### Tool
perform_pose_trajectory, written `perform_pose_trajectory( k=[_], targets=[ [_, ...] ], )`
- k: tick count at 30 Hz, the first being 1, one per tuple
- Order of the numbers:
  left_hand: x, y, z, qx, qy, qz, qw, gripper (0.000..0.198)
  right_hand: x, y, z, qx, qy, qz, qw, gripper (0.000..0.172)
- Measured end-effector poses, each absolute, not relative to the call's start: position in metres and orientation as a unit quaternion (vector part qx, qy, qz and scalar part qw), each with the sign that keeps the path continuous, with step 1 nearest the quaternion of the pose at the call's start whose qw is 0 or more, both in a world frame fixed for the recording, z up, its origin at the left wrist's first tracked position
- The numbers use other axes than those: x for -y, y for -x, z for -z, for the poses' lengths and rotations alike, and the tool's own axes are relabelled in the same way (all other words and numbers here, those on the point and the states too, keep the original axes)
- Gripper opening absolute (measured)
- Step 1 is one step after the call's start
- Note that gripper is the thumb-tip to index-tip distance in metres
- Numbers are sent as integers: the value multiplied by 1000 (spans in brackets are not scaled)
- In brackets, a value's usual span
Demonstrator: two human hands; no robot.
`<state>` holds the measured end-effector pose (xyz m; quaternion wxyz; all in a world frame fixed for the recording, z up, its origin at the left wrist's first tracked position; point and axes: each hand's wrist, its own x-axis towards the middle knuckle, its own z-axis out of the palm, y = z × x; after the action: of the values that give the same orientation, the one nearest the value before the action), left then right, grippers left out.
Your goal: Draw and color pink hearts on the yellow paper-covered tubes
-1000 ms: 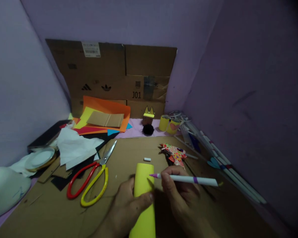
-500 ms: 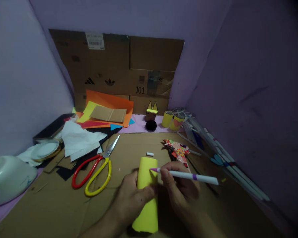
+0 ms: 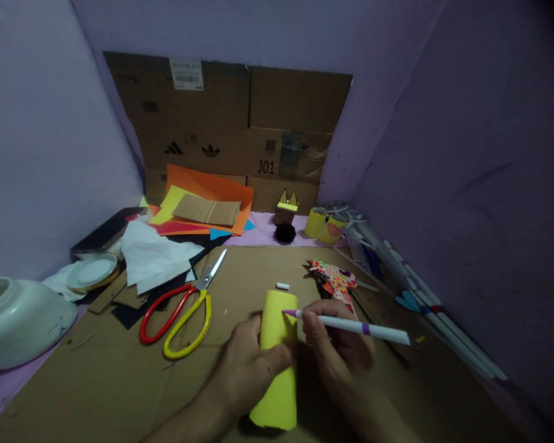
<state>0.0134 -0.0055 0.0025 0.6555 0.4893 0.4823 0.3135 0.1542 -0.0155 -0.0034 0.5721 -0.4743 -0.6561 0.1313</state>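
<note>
My left hand is wrapped round a yellow paper-covered tube, which lies lengthwise on the cardboard, its far end tipped slightly up in view. In my right hand is a white felt-tip pen with a purple band and purple tip. The tip is at the tube's surface near its far end; whether it touches I cannot tell. A small white pen cap lies just beyond the tube. Scissors with one red and one yellow handle rest left of my left hand, blades slightly apart.
Coloured paper sheets and white tissue lie at the back left. A white ceramic bowl stands far left. Small yellow rolls and a fox-eared box stand behind. Patterned paper and long white sticks lie right.
The whole view has shifted slightly, so things appear a little further right. Both hands keep their grip, and the pen tip stays near the same spot on the tube.
</note>
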Motion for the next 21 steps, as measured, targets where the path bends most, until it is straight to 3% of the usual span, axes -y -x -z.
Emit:
perform_pose_trajectory(
  k=[21],
  targets=[
    [5, -12, -2, -491, -491, -305, 652, 37, 17, -156, -5, 669, 491, -110, 547, 12]
  ],
)
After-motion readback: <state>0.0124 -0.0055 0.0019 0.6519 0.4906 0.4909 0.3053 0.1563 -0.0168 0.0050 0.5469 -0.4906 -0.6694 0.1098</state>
